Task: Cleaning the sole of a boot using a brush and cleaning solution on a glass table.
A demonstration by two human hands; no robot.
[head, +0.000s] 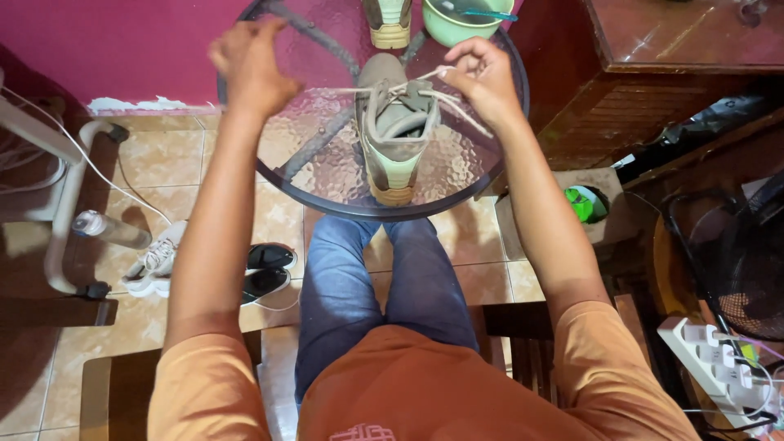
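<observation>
Fingers [478, 69] pinching lace [384, 88], shoe [394, 131] between hands

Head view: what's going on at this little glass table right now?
A seated person has a grey-brown shoe standing on a round glass table in front of them. Each hand pulls one end of its pale lace outward: the left hand to the left side, the right hand to the right, fingers pinched on the lace. A second matching shoe and a green bowl sit at the table's far edge.
</observation>
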